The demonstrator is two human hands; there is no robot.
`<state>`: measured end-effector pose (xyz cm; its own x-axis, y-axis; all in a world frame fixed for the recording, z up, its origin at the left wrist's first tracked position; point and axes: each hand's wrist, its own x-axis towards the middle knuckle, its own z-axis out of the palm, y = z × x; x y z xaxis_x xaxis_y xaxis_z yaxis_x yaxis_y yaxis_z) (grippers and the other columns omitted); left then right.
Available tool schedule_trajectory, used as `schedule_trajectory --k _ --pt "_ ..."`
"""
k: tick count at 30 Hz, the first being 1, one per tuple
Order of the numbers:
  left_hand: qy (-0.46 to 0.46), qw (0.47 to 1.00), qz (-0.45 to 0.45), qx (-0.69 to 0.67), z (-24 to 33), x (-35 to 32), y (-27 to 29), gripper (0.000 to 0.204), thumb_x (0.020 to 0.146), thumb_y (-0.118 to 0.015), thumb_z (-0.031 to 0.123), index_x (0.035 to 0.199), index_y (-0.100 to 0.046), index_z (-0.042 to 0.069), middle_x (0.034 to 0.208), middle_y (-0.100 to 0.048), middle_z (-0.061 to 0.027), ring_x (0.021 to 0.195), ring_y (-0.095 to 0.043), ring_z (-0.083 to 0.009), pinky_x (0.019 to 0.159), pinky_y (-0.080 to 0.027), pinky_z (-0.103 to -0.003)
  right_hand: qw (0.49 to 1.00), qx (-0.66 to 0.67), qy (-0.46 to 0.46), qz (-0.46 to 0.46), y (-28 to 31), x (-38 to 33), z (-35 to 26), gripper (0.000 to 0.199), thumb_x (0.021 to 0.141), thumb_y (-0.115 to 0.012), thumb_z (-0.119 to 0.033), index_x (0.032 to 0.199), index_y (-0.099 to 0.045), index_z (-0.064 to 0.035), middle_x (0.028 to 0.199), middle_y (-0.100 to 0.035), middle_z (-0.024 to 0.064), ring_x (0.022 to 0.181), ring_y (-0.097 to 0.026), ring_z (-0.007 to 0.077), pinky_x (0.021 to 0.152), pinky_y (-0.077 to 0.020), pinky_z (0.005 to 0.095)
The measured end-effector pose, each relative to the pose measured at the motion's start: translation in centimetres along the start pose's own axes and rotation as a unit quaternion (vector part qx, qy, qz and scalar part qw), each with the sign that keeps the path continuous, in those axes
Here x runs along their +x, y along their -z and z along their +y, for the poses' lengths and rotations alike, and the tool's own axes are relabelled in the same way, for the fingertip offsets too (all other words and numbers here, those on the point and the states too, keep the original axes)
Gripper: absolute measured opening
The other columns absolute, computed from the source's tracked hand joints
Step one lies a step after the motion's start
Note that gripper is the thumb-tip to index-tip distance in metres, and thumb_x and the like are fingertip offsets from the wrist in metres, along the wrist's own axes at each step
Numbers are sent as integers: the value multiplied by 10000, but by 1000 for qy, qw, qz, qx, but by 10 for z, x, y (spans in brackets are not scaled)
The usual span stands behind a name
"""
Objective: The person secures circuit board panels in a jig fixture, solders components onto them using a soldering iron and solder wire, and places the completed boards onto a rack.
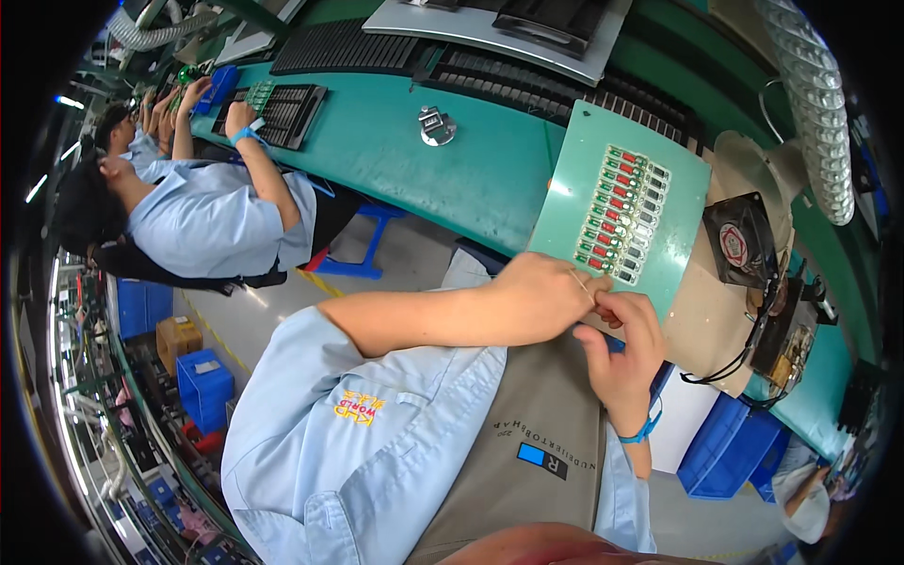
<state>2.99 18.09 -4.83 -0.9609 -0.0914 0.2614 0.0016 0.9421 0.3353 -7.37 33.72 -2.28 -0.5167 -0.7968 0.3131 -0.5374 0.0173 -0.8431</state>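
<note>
My left hand [551, 299] reaches across from the left, its fingers bent and closed at the near edge of a light green plate [576, 155]. A thin pale strand [583, 285] runs over its fingers; I cannot tell what it is. Against the left fingertips, my right hand [629, 344] has its fingers curled in, the thumb standing apart; a blue band [642, 431] circles that wrist. Anything pinched between the hands is hidden or too small to name. On the plate lies a panel of small circuit boards [617, 215] in a column, with red, green and black parts.
Right of the plate stand a black fan [741, 242] with cables and a clear ribbed duct [812, 104]. A small metal piece [436, 126] sits on the green bench [490, 188]. Black slotted racks [344, 49] line the back. At left, a co-worker [217, 212] handles boards.
</note>
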Motion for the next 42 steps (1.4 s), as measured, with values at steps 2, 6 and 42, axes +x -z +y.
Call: schedule_trajectory --k 2,6,42 --pt "-3 1000 -8 6 5 0 -2 509 876 -758 232 1357 -643 111 939 -767 -57 809 -747 -203 657 -548 -342 999 -21 24 6 1 -5 -2 263 810 -737 48 1068 -707 5 992 -700 122 814 -627 259 756 -536 353" --pt "-25 999 -36 22 14 2 3 661 822 -816 262 1430 -613 104 956 -760 -53 835 -743 -185 663 -528 -299 992 -86 89 36 6 -19 -5 228 799 -737 61 1013 -696 -6 933 -696 114 791 -619 252 739 -529 345" --pt "170 891 81 -413 -4 2 0 159 871 -759 -76 1018 -781 -17 875 -635 -45 716 -487 -106 659 -398 -221 785 -52 148 599 8 -16 -78 188 617 -708 92 597 -642 -83 652 -672 50 536 -603 125 479 -491 198"
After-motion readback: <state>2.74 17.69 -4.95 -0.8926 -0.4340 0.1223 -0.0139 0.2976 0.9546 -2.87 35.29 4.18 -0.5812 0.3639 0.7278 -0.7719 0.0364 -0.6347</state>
